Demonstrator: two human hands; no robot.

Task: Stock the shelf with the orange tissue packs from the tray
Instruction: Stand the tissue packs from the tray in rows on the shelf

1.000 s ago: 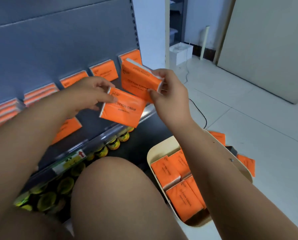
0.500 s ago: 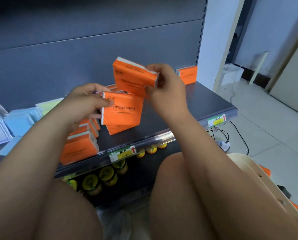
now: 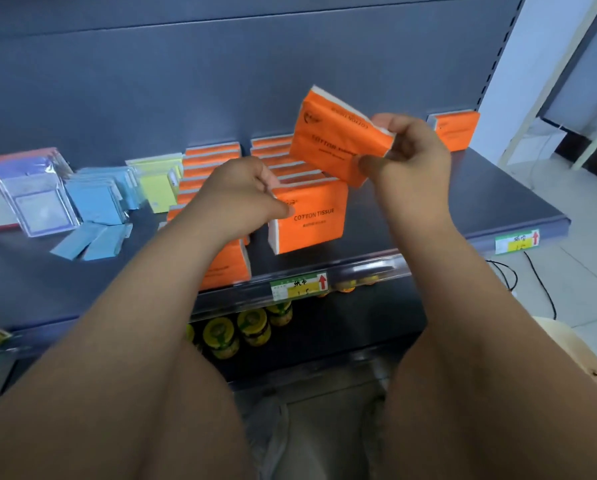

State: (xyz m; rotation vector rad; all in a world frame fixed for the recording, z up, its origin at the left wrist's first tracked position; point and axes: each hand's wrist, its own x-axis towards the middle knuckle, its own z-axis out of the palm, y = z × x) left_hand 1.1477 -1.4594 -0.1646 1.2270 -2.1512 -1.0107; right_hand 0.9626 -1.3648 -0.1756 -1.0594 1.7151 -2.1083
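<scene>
An upright orange plastic-wrapped tissue pack (image 3: 311, 220) is being pinched by the left hand (image 3: 245, 192) at the grey metal shelf (image 3: 463, 209) front. A tilted orange tissue pack (image 3: 335, 136) is being gripped just above it, up-right, by the right hand (image 3: 411, 157).

Grey steel filled the view: the shelf (image 3: 463, 202) ran straight across, with its flat back panel (image 3: 221, 81) rising behind. Right of the shelf stood a white wall (image 3: 546, 46) and a cream frame strip (image 3: 532, 116). Below them lay pale floor tiles (image 3: 574, 271), with a black cable (image 3: 540, 284) snaking over them and a white box (image 3: 536, 143) by the dark skirting (image 3: 574, 147). The light was soft and even.
</scene>
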